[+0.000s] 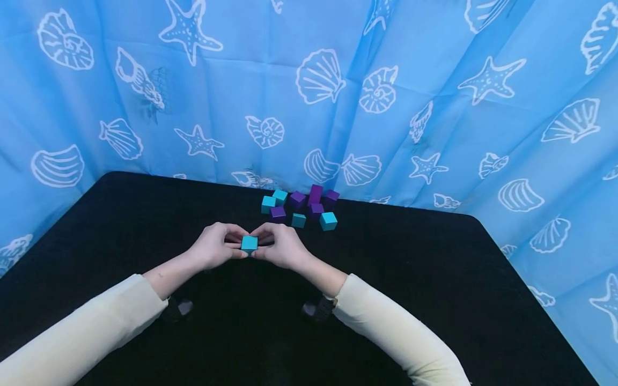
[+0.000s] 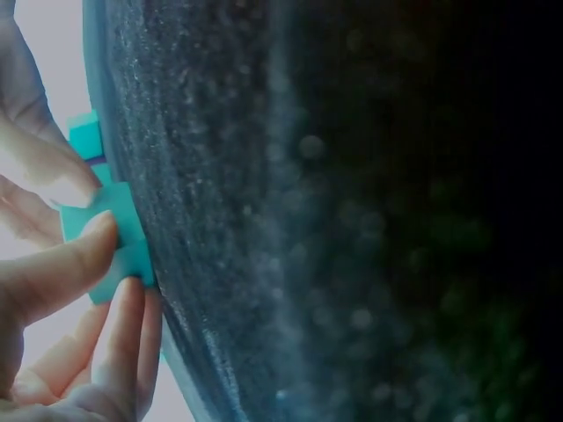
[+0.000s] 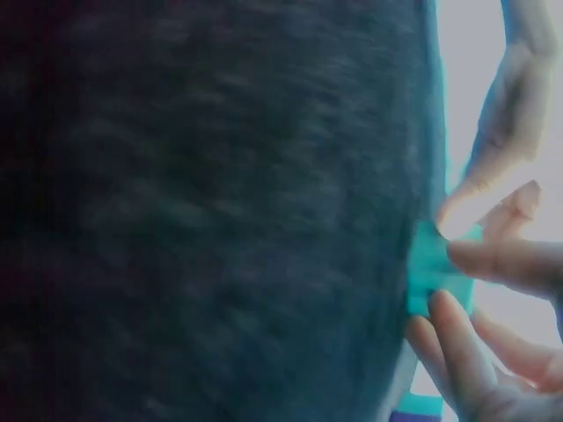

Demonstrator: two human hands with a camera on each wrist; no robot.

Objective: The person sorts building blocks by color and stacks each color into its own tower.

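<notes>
A teal cube [image 1: 249,244] is held between both hands above the black table, near its middle. My left hand [image 1: 214,245] pinches it from the left, thumb nearest me and fingers behind. From the right, my right hand [image 1: 285,245] grips it in the same manner. In the left wrist view the teal piece [image 2: 101,211] shows a step across its face; whether that is one block or two stacked, I cannot tell. Fingertips cover part of the teal piece [image 3: 427,277] in the right wrist view.
Beyond the hands lies a loose group of blocks, among them a teal cube [image 1: 328,221], a purple cube [image 1: 277,214] and a taller purple shape [image 1: 315,195]. Behind the black table [image 1: 410,279] hangs a blue curtain [image 1: 270,96] with white shell drawings.
</notes>
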